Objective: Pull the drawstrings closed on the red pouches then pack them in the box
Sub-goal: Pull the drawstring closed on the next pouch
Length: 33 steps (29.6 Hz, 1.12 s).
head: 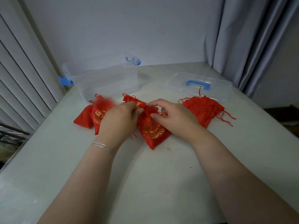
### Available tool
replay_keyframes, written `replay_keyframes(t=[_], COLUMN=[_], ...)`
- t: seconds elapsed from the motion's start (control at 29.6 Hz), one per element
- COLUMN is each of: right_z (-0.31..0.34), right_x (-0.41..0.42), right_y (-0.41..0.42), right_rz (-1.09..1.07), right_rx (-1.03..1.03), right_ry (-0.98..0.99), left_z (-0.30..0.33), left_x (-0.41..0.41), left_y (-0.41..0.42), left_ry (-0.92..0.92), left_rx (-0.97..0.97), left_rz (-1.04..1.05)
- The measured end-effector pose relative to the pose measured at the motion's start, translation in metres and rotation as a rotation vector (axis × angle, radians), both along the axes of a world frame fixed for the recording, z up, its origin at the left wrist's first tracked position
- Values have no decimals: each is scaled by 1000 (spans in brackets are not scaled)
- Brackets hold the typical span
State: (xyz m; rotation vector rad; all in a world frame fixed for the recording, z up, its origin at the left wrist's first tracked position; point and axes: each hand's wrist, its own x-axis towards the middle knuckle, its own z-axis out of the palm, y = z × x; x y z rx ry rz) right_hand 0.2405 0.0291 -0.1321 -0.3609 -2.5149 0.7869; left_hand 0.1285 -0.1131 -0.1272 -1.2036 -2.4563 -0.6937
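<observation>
Both hands, left hand and right hand, are pinching the drawstring at the neck of the middle red satin pouch with gold embroidery, fingers curled tight, probably so they're cinching it before the clear plastic box with blue latches at far left gets it.

No readable text, labels, brands or numbers appear anywhere. The centre red pouch bears only a round gold ornamental emblem, as does another pouch at nine o'clock.

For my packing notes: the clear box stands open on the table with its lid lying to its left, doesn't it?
Not quite. In the head view the box does stand open on the table, but its lid lies to its right.
</observation>
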Motion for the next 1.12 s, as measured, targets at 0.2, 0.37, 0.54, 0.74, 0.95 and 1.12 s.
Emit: replay_keyframes(t=[0.2, 0.37, 0.54, 0.74, 0.95, 1.12], right_z=[-5, -2, -4, -13, -15, -15], right_x=[-7, -4, -6, -12, -13, -13], right_y=[-9, -8, -7, -5, 1, 2], right_rz=[41, 8, 7, 83, 88, 152], right_rx=[-42, 40, 46, -111, -213, -279], right_ry=[3, -64, -26, 90, 219, 182], left_z=[2, 1, -3, 2, -3, -11], left_x=[14, 19, 19, 19, 3, -4], left_y=[2, 5, 9, 7, 4, 11], left_ry=[56, 81, 24, -414, -475, -354], left_rx=[32, 89, 210, 296, 152, 222], left_rz=[-161, -293, -333, -398, -457, -411])
